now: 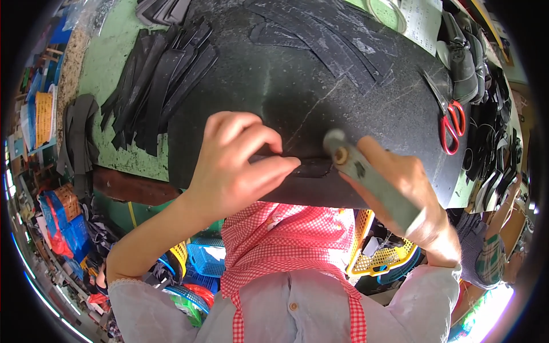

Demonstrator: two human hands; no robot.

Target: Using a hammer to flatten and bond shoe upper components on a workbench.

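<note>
My left hand (226, 163) is closed at the front edge of the black board, thumb and fingers pinching a narrow black strip (314, 168). Part of that strip lies under my fingers and is hidden; the rest extends to the right on the board (229, 86). In my right hand (409, 171) is a hammer (377, 186) with a grey metal head, slightly blurred. It is held just right of the strip; whether it touches the strip I cannot tell. The end of its wooden handle shows in the head.
Black strips lie in a fanned pile (163, 80) at left and another pile (326, 34) at the back. Red-handled scissors (452, 123) rest on the right, beside bundled dark pieces (463, 63). A yellow basket (389, 260) and blue basket (206, 260) sit below the table edge. Another person's sleeve (492, 260) shows at right.
</note>
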